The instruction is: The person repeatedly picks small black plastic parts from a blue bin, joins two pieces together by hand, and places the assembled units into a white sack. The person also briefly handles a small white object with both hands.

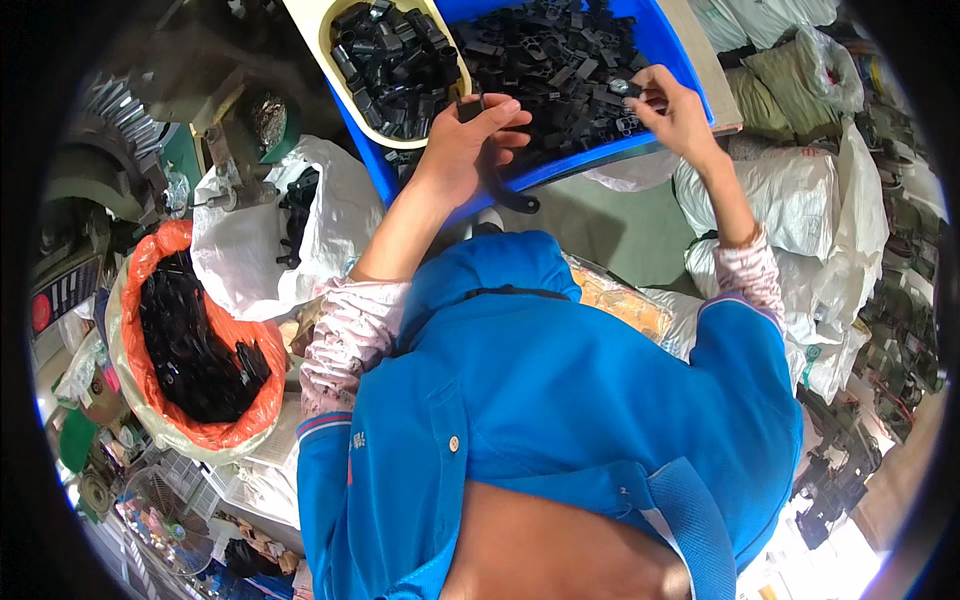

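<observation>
My left hand [463, 150] is closed round a long black curved part [494, 182]. Its lower end, with a small hole, sticks out below my palm, and its upper end shows between thumb and forefinger. To the right, my right hand [672, 108] pinches a small black piece with a shiny silver face [624, 88], above the blue tray [697, 62]. Loose small black plastic parts [560, 70] fill that tray. Beside my left hand a cream tub [462, 72] rests over the tray's left side, holding black, partly shiny pieces [392, 70].
At the left stand a sack with an orange liner [268, 400] full of long black parts and an open white sack [240, 262] with more black parts. Stuffed white sacks [790, 195] are stacked at the right. A machine with a green bowl [283, 135] stands at the upper left.
</observation>
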A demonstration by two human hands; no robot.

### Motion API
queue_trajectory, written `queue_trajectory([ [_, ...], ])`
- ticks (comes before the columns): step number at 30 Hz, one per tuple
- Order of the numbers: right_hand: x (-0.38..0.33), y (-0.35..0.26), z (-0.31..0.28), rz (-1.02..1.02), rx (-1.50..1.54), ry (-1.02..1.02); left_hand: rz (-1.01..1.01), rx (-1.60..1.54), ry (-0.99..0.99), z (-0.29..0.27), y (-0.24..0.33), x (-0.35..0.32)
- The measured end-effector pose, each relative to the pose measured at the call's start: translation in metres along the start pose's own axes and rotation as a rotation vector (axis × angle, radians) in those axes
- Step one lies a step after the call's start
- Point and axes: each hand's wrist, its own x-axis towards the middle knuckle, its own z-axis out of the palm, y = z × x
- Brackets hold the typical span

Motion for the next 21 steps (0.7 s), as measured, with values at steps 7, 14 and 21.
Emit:
queue_trajectory([
  [7,0.002,-0.082,0.063,-0.407,0.003,0.063,0.169,0.016,0.007,0.002,0.0,-0.015],
  [14,0.017,-0.106,0.092,0.02,0.964,-0.272,0.39,0.122,0.224,-0.033,0.004,-0.044],
  [21,0.036,-0.131,0.117,0.109,1.005,-0.409,0.49,0.03,0.28,-0.049,0.009,-0.072],
])
